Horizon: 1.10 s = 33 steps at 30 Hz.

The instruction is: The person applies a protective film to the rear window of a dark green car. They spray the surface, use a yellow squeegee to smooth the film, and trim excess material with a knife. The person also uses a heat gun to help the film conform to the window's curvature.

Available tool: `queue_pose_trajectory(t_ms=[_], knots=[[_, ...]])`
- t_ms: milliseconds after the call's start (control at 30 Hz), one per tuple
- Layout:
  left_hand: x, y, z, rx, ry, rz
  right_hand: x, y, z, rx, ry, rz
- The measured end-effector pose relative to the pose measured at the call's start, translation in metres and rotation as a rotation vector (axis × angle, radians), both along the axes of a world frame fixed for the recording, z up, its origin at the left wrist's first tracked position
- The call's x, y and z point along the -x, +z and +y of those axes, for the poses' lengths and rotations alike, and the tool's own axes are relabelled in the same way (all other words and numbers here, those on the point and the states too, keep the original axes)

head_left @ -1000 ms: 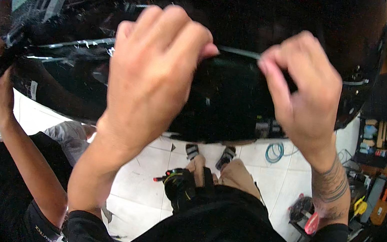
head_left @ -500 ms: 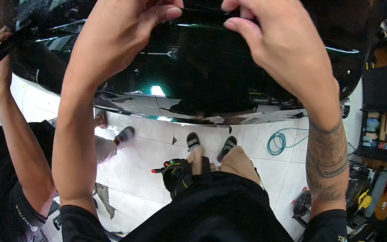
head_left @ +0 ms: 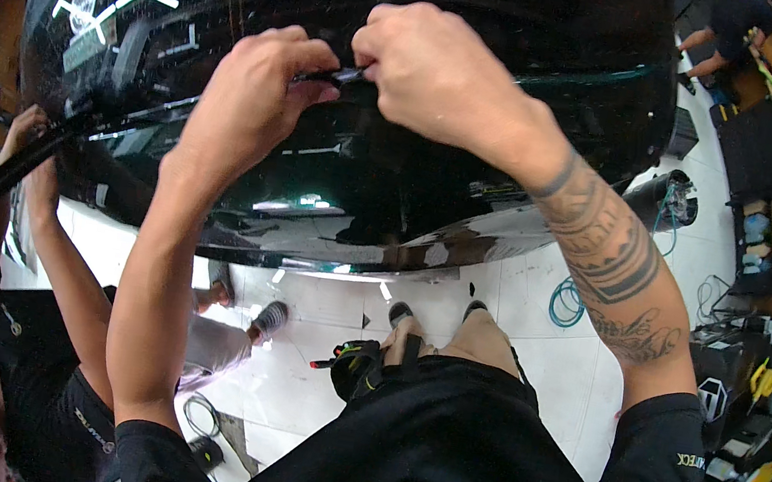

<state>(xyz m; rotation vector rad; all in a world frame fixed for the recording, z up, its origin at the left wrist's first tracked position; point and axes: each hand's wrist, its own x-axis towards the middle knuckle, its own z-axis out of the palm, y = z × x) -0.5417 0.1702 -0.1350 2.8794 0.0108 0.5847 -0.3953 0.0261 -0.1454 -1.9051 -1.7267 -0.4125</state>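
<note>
A glossy black car panel (head_left: pixel 476 185) curves across in front of me, with ceiling lights mirrored in it. My left hand (head_left: pixel 259 85) is over its middle, thumb and fingers pinched on a thin dark strip (head_left: pixel 329 78). Close on its right, my right hand (head_left: pixel 433 72) is closed at the strip's other end, its fingertips turned away from view. Whether this strip is loose film or an edge of the panel's covering, I cannot tell. A long black band (head_left: pixel 14 167) bends down at the left, beside a co-worker's hands (head_left: pixel 34 135).
The co-worker in a black shirt (head_left: pixel 41 318) stands close at my left. A coiled teal hose (head_left: pixel 566 302) and a black bin (head_left: pixel 666 197) are on the white tiled floor (head_left: pixel 303 379). Shelves with tools (head_left: pixel 761 422) line the right, with another person (head_left: pixel 732 33) beyond.
My hands have come closer together and shifted left and lower in view, the right one most. A dark strip now shows between them. The view has tilted, bringing more of the panel into sight.
</note>
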Motion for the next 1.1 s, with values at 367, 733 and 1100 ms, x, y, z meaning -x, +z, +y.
queue_pose_trajectory(t_ms=[367,733,1100], knots=[[0.006,0.006,-0.008,0.418,0.066,-0.041,0.016,0.002,0.0,0.033,-0.083,0.25],[0.002,0.021,-0.008,0.519,0.081,0.035,0.007,0.035,-0.008,0.268,0.015,0.575],[0.008,0.014,0.034,0.339,-0.003,0.144,0.014,-0.012,0.042,-0.247,-0.039,0.198]])
